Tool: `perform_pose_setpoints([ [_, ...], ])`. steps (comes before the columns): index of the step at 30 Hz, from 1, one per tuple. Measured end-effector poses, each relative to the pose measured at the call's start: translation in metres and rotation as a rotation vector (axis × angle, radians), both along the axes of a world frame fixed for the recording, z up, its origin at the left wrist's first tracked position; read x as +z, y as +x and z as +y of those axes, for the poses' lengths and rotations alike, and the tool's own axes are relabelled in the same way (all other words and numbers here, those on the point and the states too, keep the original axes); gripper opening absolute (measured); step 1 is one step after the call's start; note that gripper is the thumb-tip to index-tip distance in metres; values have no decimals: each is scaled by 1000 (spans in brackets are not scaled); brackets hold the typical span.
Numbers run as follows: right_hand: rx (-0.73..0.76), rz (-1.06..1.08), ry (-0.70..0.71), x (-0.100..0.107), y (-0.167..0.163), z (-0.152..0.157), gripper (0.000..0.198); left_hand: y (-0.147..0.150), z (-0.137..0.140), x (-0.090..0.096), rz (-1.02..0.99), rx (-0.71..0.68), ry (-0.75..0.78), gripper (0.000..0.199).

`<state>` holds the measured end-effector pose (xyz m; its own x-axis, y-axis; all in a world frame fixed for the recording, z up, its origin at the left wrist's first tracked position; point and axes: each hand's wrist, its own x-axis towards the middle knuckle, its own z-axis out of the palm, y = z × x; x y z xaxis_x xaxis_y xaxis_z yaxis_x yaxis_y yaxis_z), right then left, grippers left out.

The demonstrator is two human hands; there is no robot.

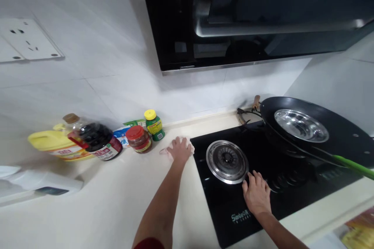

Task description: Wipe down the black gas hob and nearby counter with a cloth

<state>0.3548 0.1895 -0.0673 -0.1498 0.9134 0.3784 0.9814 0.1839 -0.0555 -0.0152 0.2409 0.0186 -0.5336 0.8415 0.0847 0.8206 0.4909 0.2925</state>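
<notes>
My left hand [180, 151] presses a pale pinkish cloth [190, 146] onto the countertop at the left edge of the black glass cooktop [210, 198]. Its fingers curve over the cloth, whose edges show on both sides. My right hand [257, 193] rests on the cooktop glass, holding nothing, its fingers a little apart. Its fingertips lie by the lower right rim of the round metal burner [227, 162]. Near my left hand stand a green jar with a yellow lid [154, 125] and a red-lidded jar [139, 140].
A black wok [295, 103] with a shiny metal bowl [302, 125] inside sits on the right burner; a green handle [355, 167] sticks out rightward. A dark sauce bottle [99, 138], yellow jug [58, 144] and white bottle [43, 181] stand left. The range hood [248, 42] hangs above.
</notes>
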Motion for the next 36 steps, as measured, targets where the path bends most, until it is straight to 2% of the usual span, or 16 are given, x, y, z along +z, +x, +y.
perform_pose_setpoints([
  [2, -2, 9, -5, 1, 0, 0, 44, 18, -13, -4, 17, -45, 14, 42],
  [4, -5, 18, -15, 2, 0, 0, 43, 36, -43, -8, 37, -102, 31, 44],
  [11, -27, 16, -70, 9, -3, -1, 43, 115, -195, -19, 42, -382, 103, 51],
  [13, -30, 10, -75, 10, -2, -1, 43, 133, -231, -28, 30, -461, 173, 52],
  [16, -26, 14, -55, 10, -1, -3, 43, 143, -267, -42, 19, -598, 270, 55],
  [18, -22, 16, -37, 8, -1, -3, 43, 136, -275, -46, 10, -651, 277, 57],
  [20, -13, 15, -29, 6, 0, -3, 44, 120, -268, -44, -2, -612, 218, 55],
  [22, -6, 19, -25, 4, 1, -3, 45, 97, -247, -37, -11, -496, 136, 56],
  [25, -3, 36, -18, 2, 2, -2, 46, 62, -192, -25, -2, -334, 77, 64],
  [29, 0, 43, -8, 2, 1, -2, 46, 23, -110, -16, 11, -215, 34, 54],
  [31, 8, 43, -4, 1, 1, -2, 45, 5, -78, -11, 12, -146, 14, 48],
  [33, 11, 44, 0, 0, 1, -1, 44, -13, -59, -6, 9, -82, -3, 47],
  [36, 7, 47, 6, -1, 2, -1, 45, -42, -60, 3, 6, 9, -25, 52],
])
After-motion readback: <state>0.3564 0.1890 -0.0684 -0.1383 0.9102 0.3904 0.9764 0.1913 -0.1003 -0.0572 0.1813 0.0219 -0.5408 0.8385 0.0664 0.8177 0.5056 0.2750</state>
